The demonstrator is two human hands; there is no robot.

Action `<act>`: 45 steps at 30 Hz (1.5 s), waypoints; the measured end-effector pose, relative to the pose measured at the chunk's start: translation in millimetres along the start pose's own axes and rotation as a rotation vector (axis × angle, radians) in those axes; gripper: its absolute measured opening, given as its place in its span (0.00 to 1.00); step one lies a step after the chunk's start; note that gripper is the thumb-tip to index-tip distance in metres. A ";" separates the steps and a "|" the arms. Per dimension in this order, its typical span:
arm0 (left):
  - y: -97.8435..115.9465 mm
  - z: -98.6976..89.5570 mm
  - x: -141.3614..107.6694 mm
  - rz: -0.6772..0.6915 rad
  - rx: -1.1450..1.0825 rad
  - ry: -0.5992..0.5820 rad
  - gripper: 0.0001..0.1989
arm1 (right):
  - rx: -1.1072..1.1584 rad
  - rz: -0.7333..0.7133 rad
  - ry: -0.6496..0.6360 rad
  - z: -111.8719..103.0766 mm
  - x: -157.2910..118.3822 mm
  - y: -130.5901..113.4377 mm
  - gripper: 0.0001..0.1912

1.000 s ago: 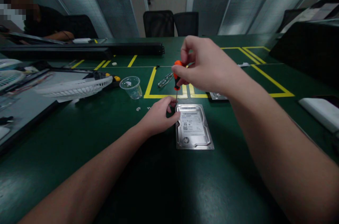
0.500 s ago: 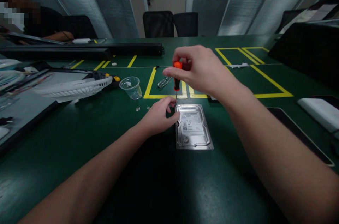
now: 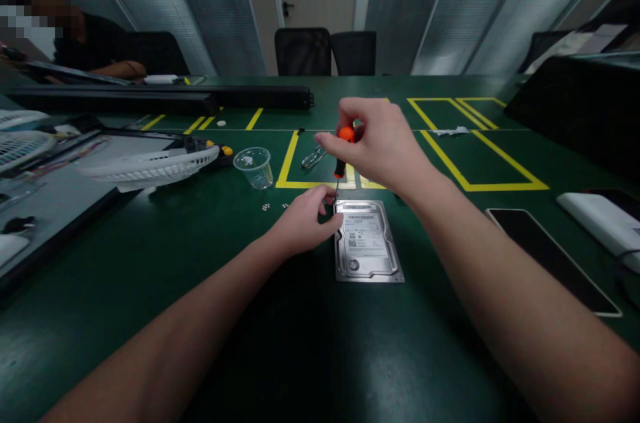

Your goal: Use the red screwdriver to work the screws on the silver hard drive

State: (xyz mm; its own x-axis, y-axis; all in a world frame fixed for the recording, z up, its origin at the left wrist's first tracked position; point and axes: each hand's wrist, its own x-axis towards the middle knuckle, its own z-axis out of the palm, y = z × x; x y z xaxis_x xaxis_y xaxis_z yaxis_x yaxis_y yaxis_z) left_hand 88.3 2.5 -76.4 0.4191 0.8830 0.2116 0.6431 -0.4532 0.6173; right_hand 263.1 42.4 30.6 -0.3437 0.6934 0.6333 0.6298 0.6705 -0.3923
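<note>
A silver hard drive [image 3: 367, 243] with a white label lies flat on the green table. My right hand [image 3: 377, 140] grips an orange and black screwdriver [image 3: 340, 166] above the drive's far left corner, its thin shaft slanting down to that corner. Beside the same corner, my left hand [image 3: 315, 216] has its thumb on the drive's left edge and its fingers curled near the screwdriver tip. Whether those fingers pinch something small is hidden. Several tiny screws [image 3: 266, 207] lie on the table left of my left hand.
A clear plastic cup [image 3: 256, 168] stands beyond the screws. White rackets [image 3: 150, 166] lie at the left, a dark tablet [image 3: 550, 260] at the right. Eyeglasses [image 3: 313, 156] rest beyond my hands. Long black bars [image 3: 175, 100] and a seated person [image 3: 100, 53] are at the back left.
The view has shifted slightly. My right hand and the screwdriver have moved a little to the right at the top, so the screwdriver leans more. My left hand stays at the drive's corner.
</note>
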 end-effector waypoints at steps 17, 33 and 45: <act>-0.5 -2.2 -1.8 0.022 -0.024 0.014 0.17 | 0.328 0.011 0.114 16.6 -19.8 -1.7 0.14; -0.8 -2.1 -1.4 0.055 -0.036 0.023 0.15 | 0.488 0.091 -0.056 3.5 -33.6 -2.4 0.12; -2.0 -3.4 -2.3 0.026 -0.029 0.007 0.15 | 0.494 0.130 -0.182 -13.9 -9.0 0.8 0.10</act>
State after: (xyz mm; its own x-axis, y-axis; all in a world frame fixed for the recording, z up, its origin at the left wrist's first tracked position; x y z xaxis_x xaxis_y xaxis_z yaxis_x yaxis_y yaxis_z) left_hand 83.9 1.8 -75.6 0.4309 0.8719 0.2328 0.6132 -0.4721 0.6333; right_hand 276.3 33.0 33.9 -0.4273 0.7842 0.4499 0.2882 0.5898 -0.7544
